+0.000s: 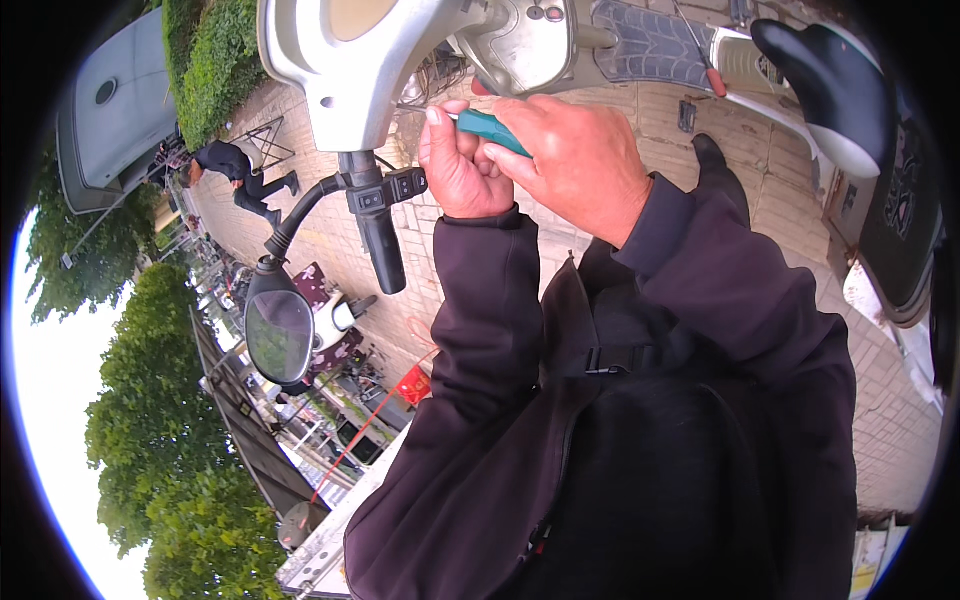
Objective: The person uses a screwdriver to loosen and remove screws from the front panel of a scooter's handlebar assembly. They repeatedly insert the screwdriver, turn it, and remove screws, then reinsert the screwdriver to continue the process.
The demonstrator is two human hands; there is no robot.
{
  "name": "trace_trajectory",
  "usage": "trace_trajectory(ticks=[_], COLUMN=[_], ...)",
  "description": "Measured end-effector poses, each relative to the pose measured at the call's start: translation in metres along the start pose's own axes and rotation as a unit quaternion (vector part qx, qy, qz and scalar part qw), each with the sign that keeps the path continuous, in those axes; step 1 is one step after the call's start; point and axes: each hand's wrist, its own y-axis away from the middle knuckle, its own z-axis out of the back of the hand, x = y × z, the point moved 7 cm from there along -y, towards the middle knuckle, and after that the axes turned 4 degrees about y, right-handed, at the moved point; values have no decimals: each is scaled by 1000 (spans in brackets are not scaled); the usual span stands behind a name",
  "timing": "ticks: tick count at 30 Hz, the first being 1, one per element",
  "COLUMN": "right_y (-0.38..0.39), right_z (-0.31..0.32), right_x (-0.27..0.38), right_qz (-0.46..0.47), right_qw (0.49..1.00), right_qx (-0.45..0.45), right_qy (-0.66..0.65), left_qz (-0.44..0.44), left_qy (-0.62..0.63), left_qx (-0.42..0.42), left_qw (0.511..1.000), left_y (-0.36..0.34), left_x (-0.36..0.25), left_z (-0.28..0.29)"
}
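Observation:
My right hand (590,165) is closed around the green handle of a screwdriver (485,128). Its thin metal shaft points left toward the edge of the pale front panel (375,95) of a scooter. My left hand (465,170) has its fingers curled, with thumb and forefinger pinching around the shaft near the panel. Where the tip meets the scooter is hidden behind the thumb and panel. Just below the panel juts a black handlebar grip (382,245) with a switch block (375,192), close to my left wrist.
A round mirror (280,335) on a bent stalk stands left of the handlebar grip. The scooter's footboard (655,45) and black seat (825,90) lie at the upper right. On the paving, a person (235,172) bends forward at the left, and a red bag (412,385) lies beyond my left sleeve.

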Motion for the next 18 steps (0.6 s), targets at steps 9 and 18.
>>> trace_trajectory(ticks=[9,18], right_y=[10,27], right_z=[0,-1], right_x=[-13,-3], right_qz=[-61,29], right_qw=[955,971], right_qx=[-147,-211], right_qy=[-249,-113], left_qz=[10,72], left_qy=[-46,65], left_qx=[88,-47], left_qw=[995,994], left_y=[-4,-6], left_x=[-1,2], left_z=[-2,19])
